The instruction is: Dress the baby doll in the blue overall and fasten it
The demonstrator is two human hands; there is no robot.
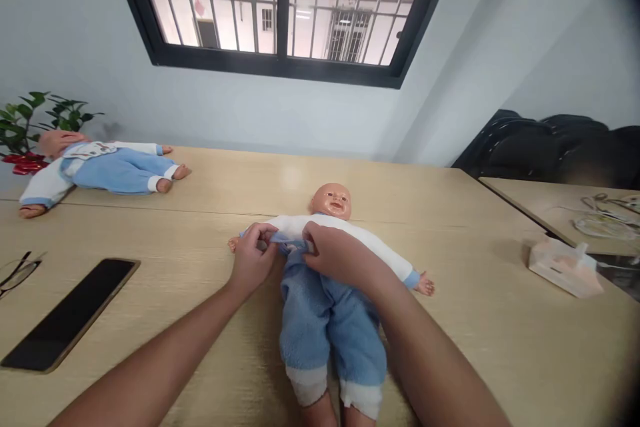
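Baby doll [327, 307] lay face up on tabletop [475, 320], head away from us. Left hand [253, 261] pinched blue romper hem [291, 245] at chest; right hand [336, 257] clenched same hem just beside. We judged doll light, body soft, head hard; fleece grippy, stretchy. Best taken by cloth, not limbs.
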